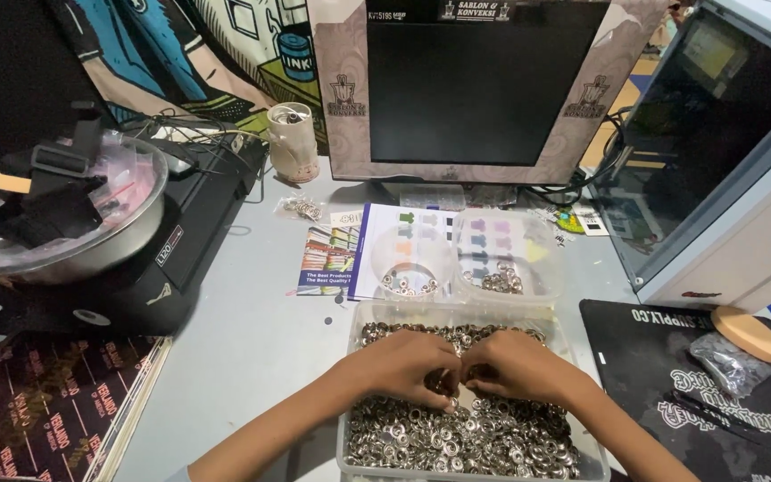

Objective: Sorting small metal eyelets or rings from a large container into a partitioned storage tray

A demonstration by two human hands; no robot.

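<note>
— What stood on the grey desk (252, 348)?

— A dark monitor (484, 85) in a patterned frame stood at the back, with a white computer case (733, 178) to its right and a colourful cloth (189, 54) hung behind on the left.

— And the light?

— It was even, from above; a black mat (671, 393) lay at the right edge.

Shiny metal eyelets (457, 437) in a clear plastic tray (347, 393); glossy steel bowl (91, 250), matt grey tabletop (252, 339).
</note>
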